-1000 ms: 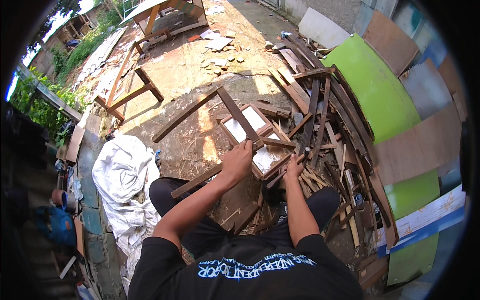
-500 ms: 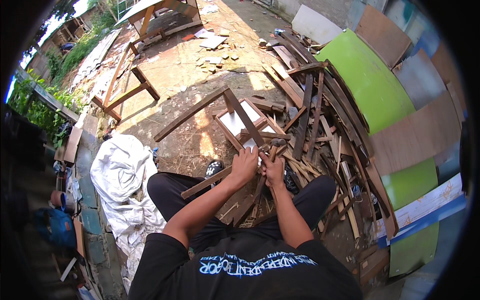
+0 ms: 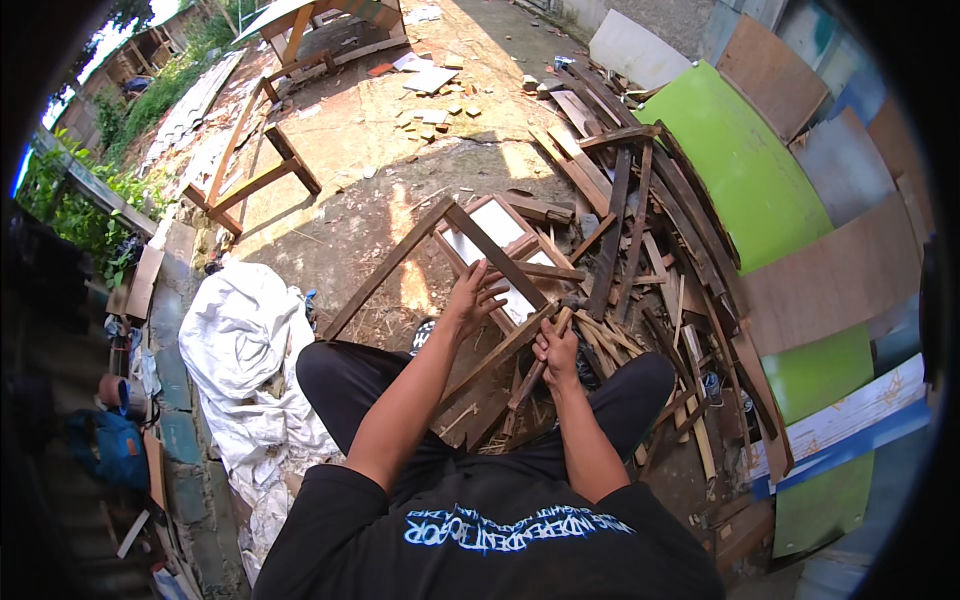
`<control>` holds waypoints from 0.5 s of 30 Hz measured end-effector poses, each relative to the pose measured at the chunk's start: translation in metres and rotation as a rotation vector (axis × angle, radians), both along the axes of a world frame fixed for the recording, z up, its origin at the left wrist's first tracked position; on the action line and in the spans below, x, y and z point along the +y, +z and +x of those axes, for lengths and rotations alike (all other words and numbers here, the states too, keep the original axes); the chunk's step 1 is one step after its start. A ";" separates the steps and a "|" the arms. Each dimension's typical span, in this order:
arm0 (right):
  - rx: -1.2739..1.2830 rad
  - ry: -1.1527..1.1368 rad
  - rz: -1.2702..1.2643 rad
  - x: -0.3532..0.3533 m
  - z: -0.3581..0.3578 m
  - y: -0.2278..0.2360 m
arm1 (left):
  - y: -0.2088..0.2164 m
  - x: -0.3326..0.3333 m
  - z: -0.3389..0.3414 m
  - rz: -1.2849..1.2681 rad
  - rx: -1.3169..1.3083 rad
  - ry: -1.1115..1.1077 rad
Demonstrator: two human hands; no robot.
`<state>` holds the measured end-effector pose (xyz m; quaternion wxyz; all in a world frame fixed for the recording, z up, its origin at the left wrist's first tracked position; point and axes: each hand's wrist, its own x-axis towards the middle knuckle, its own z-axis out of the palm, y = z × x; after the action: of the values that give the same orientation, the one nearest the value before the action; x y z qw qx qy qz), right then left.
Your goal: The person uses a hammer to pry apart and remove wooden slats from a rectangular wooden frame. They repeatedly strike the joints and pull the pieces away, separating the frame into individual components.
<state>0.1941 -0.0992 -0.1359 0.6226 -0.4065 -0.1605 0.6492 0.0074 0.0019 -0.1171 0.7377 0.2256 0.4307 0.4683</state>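
My right hand (image 3: 557, 350) is closed around the wooden handle of a hammer (image 3: 530, 385), whose dark head rises just above my fist. Its fingers are also close to the corner of a brown wooden frame (image 3: 500, 260) that stands tilted between my legs. My left hand (image 3: 472, 300) is open, fingers spread, beside the frame's upper bar; whether it touches the wood I cannot tell. Beyond the bars lies a smaller wooden frame with white panels (image 3: 490, 225), partly covered by them.
Old planks and sticks (image 3: 625, 230) are heaped to the right, beside leaning green and brown sheets (image 3: 735, 160). At my left lies a white sack (image 3: 245, 340). Another wooden frame (image 3: 255, 188) stands farther off at the left, and broken tile pieces (image 3: 432, 80) litter the ground ahead.
My left hand has let go of the frame corner and moved up and left, its fingers spreading. The frame has tilted, its lower bar swinging right. The hammer stays in my right hand.
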 end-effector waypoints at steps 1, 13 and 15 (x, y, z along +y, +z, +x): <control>-0.001 -0.001 -0.006 -0.002 0.003 -0.002 | 0.004 0.006 0.006 0.032 -0.063 0.019; 0.055 -0.075 0.074 0.003 -0.017 0.047 | 0.076 0.043 0.062 0.341 -0.175 0.474; 0.027 -0.041 0.110 0.005 -0.013 0.045 | 0.093 0.044 0.064 0.398 -0.165 0.504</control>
<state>0.1809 -0.0940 -0.0909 0.6593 -0.3662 -0.1791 0.6318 0.0717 0.0455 -0.0237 0.5726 0.2131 0.3115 0.7278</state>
